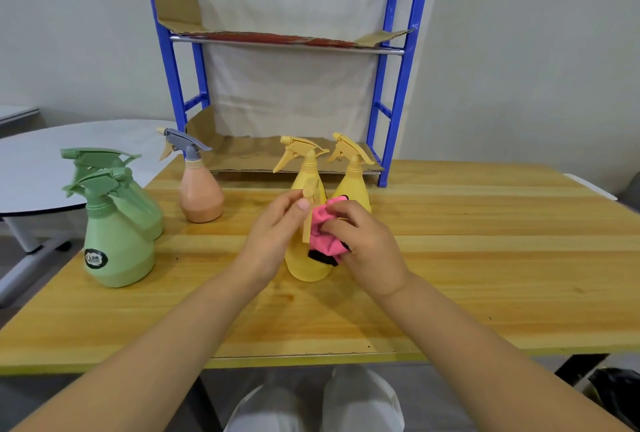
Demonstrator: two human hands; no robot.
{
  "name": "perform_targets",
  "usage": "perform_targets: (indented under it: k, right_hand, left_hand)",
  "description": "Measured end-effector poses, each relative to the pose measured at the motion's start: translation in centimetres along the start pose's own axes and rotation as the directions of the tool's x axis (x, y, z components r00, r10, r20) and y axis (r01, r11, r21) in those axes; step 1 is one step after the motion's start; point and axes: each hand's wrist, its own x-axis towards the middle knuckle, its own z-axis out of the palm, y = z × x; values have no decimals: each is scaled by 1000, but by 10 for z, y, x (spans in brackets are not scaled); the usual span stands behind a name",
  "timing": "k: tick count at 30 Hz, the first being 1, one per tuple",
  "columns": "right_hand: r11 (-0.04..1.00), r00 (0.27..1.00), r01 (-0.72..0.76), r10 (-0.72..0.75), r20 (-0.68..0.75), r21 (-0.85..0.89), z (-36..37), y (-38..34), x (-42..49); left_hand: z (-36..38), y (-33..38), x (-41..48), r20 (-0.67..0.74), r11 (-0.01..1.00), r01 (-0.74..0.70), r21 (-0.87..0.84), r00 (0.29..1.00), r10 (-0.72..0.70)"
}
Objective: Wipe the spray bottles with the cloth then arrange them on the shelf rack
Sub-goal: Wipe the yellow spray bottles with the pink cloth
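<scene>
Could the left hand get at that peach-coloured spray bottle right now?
Probably yes, once it lets go: the left hand is holding the yellow bottle, and only bare table lies between it and the peach bottle.

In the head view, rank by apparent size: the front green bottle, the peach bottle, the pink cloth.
1. Front green bottle, largest, though it also sits nearest the camera.
2. Peach bottle, smaller, standing farther back.
3. Pink cloth, smallest, but bunched in the right hand, so partly hidden.

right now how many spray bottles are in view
6: two green at left, one peach, two yellow near the rack, one yellow being wiped.
</scene>
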Motion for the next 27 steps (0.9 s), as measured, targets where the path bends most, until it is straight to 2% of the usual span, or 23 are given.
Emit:
perform_targets:
  k: [4, 7, 10, 12, 14, 19, 22, 27]
  right_hand:
    - [996, 998, -66, 65, 19, 56, 2, 2, -16]
    - [993, 984, -100, 90, 150, 59, 1, 4, -31]
    - [992, 935, -116, 93, 342, 49, -3, 7, -38]
    - [995, 911, -97, 79, 405, 25, -9, 10, -36]
    - [997, 926, -75, 63, 372, 16, -15, 10, -32]
    - [995, 993, -92, 89, 83, 34, -26, 4, -10]
    - [994, 995, -85, 82, 59, 61, -17, 0, -1]
    - [958, 971, -237, 229, 65, 160, -3, 4, -15]
  left_hand:
    - [0, 7, 2, 0, 985, 6, 174, 1000, -7]
    - [0, 8, 4, 4, 994, 55, 99, 998, -56]
    - [-3, 10, 5, 30, 995, 91, 29, 995, -92]
    - [-6, 12, 8, 42, 993, 109, 34, 993, -111]
    - [-11, 15, 13, 27, 990, 129, 60, 991, -131]
    - [-16, 12, 19, 7, 985, 158, 65, 987, -159]
    - [-15, 12, 20, 24, 986, 162, 44, 986, -163]
    - [-18, 11, 22, 28, 987, 162, 19, 986, -162]
